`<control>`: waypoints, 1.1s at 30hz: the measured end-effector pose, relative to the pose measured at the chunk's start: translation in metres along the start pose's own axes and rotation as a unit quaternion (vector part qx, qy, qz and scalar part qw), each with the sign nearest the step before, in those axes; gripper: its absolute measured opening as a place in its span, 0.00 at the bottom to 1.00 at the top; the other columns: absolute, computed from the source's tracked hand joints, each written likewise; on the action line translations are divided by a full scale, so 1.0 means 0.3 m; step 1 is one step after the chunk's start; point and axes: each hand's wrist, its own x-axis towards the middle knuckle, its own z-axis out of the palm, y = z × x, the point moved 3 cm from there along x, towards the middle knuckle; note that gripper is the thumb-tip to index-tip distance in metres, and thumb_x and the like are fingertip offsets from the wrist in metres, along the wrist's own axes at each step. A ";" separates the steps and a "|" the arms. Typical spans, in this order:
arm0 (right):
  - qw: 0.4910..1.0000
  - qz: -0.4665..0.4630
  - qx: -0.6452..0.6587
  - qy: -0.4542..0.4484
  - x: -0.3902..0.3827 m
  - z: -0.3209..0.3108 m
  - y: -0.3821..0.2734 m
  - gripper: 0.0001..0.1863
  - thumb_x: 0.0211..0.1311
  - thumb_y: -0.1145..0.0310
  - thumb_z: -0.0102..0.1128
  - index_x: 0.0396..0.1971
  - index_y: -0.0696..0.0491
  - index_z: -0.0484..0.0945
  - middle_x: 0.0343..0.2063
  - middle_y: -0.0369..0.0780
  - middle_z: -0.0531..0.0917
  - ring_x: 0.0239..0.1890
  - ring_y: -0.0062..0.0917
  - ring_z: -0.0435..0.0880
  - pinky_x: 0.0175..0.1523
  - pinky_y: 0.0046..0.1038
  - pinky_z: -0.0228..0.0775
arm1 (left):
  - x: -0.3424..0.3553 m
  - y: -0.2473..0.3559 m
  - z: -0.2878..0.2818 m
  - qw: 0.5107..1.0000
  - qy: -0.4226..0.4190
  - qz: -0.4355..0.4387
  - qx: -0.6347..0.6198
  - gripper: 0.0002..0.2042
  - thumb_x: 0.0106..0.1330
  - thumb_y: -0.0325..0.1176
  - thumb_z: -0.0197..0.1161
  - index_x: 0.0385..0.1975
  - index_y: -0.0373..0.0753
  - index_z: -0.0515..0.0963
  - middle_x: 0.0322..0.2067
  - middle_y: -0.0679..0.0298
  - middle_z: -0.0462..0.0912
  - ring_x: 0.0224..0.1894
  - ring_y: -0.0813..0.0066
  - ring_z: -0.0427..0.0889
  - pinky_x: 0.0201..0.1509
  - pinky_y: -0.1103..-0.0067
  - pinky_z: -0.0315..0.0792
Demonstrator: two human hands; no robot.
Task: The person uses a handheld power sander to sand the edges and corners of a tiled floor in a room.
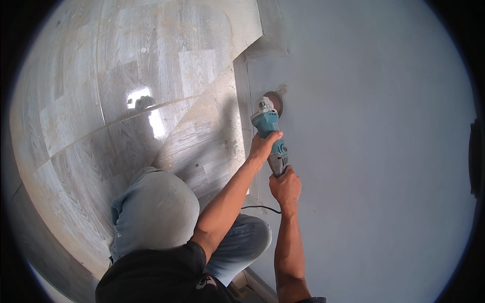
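Note:
A teal and grey angle grinder (266,119) is held up against the blue-grey wall (374,151). Its round disc (277,104) lies close to the wall, beside a small rough pale patch (283,89); whether it touches I cannot tell. My left hand (263,145) is wrapped round the teal body just behind the head. Around the grey rear handle my right hand (286,186) is closed, lower down. A black power cord (261,207) shows below the tool, passing behind my right wrist.
Glossy grey wood-look floor tiles (121,86) spread to the left, dusty along the wall. A skirting strip (241,86) runs along the wall's foot, with a wall corner (260,43) jutting out ahead. My bent knees (159,209) are close to the wall. A dark object (475,159) sits at the far right.

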 end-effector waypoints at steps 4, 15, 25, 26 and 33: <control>0.999 -0.007 -0.028 -0.023 0.006 0.013 0.009 0.14 0.44 0.70 0.60 0.32 0.62 0.75 0.28 0.59 0.83 0.35 0.55 0.84 0.43 0.48 0.76 | -0.007 -0.033 -0.025 0.999 0.033 -0.021 0.007 0.25 0.53 0.50 0.68 0.42 0.36 0.77 0.38 0.64 0.80 0.42 0.72 0.78 0.50 0.74 0.69; 1.000 -0.007 -0.015 -0.011 -0.002 0.009 0.042 0.14 0.44 0.70 0.62 0.30 0.63 0.74 0.27 0.59 0.83 0.34 0.55 0.84 0.43 0.49 0.76 | -0.019 -0.029 0.002 0.999 0.020 0.026 0.018 0.23 0.55 0.49 0.68 0.41 0.35 0.76 0.37 0.62 0.81 0.42 0.72 0.79 0.50 0.74 0.70; 0.997 -0.024 -0.049 -0.047 0.007 0.020 0.078 0.15 0.44 0.69 0.62 0.31 0.62 0.75 0.27 0.59 0.83 0.34 0.55 0.84 0.42 0.48 0.76 | -0.030 -0.066 -0.009 0.998 0.040 -0.028 0.031 0.24 0.55 0.49 0.68 0.42 0.35 0.76 0.36 0.61 0.82 0.42 0.73 0.80 0.49 0.75 0.71; 0.997 -0.030 -0.055 -0.053 0.006 0.019 0.081 0.15 0.44 0.69 0.62 0.31 0.62 0.75 0.27 0.59 0.83 0.34 0.55 0.84 0.42 0.48 0.76 | -0.031 -0.077 -0.007 0.998 0.045 -0.027 0.021 0.24 0.55 0.49 0.67 0.42 0.34 0.76 0.36 0.61 0.82 0.42 0.73 0.80 0.49 0.74 0.71; 1.000 -0.018 -0.014 -0.021 0.019 0.016 0.056 0.15 0.45 0.69 0.62 0.31 0.63 0.75 0.26 0.59 0.82 0.33 0.56 0.83 0.42 0.49 0.76 | -0.004 -0.036 0.006 1.000 0.022 0.012 0.009 0.23 0.56 0.49 0.67 0.41 0.37 0.76 0.37 0.63 0.80 0.43 0.73 0.77 0.51 0.73 0.69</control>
